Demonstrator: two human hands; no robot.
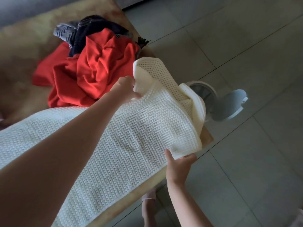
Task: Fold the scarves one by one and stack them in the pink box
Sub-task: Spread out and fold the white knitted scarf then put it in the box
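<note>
A white knitted scarf lies stretched along the tan table; its far end is lifted and curls over. My left hand pinches the far corner of that end. My right hand grips the near corner at the table's edge. Behind it lies a crumpled red scarf, and a dark grey patterned scarf with a fringe is heaped at the back. No pink box is in view.
A white fan base stands on the grey tiled floor just past the table's right corner. A foot in a pink slipper shows under the table edge. A grey sofa runs along the back.
</note>
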